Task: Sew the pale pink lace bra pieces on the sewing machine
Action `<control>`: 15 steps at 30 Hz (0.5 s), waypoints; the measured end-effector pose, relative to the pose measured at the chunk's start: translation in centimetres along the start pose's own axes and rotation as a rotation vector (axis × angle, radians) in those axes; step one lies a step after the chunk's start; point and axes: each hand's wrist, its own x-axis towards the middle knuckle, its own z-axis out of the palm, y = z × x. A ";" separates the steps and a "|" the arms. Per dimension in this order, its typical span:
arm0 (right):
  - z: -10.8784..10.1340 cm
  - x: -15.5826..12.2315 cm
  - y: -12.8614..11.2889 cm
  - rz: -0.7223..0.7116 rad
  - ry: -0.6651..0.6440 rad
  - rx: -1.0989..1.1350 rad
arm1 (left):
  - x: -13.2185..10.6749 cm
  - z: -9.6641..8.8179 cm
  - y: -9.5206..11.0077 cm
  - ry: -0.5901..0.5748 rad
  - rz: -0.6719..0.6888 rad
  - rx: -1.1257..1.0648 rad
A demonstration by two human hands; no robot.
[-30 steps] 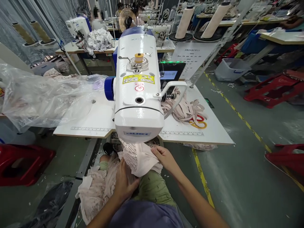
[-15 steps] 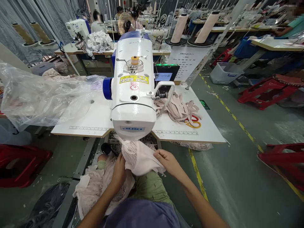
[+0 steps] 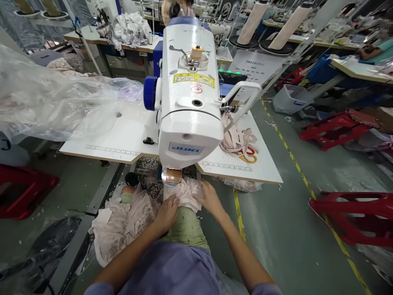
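A white sewing machine (image 3: pixel 190 98) stands on a white table (image 3: pixel 123 139), its head overhanging the front edge. Under the head lies a pale pink lace fabric piece (image 3: pixel 186 191). My left hand (image 3: pixel 167 213) presses on the fabric's left part, fingers bent and resting on the lace. My right hand (image 3: pixel 208 197) lies on its right part, fingers stretched forward. A heap of the same pink lace fabric (image 3: pixel 123 225) rests on my lap to the left.
A big clear plastic bag (image 3: pixel 52 98) covers the table's left. Pink elastic straps (image 3: pixel 238 139) and red-yellow scissors (image 3: pixel 250 155) lie on its right. Red plastic stools (image 3: pixel 353 213) stand on the floor at right and left. Thread cones and other workstations sit behind.
The fabric was held up bunched in both hands; now it lies spread flat under the machine head with both hands pressing on it. The camera has tilted closer and downward.
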 end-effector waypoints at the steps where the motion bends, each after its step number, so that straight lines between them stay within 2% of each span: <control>1: 1.9 0.7 -0.9 -0.051 -0.034 0.009 | -0.4 -0.6 -0.2 -0.006 -0.016 0.006; 3: 5.3 1.8 -2.1 -0.107 -0.077 0.008 | -1.6 -2.7 -1.0 -0.005 -0.078 0.020; 5: 7.9 2.1 -2.5 -0.121 -0.080 -0.007 | -4.0 -5.6 -2.2 0.015 -0.195 0.038; 7: 9.4 1.5 -2.2 -0.123 -0.059 -0.023 | -7.5 -8.5 -3.7 0.060 -0.372 0.074; 9: 10.0 0.5 -1.5 -0.124 -0.036 -0.032 | -12.0 -10.7 -5.2 0.121 -0.593 0.137; 12: 10.1 -0.7 -0.6 -0.115 -0.002 -0.034 | -18.2 -11.6 -6.8 0.145 -0.884 0.236; 15: 9.9 -0.9 -1.3 -0.101 0.049 -0.036 | -21.8 -10.6 -7.6 0.049 -0.951 0.247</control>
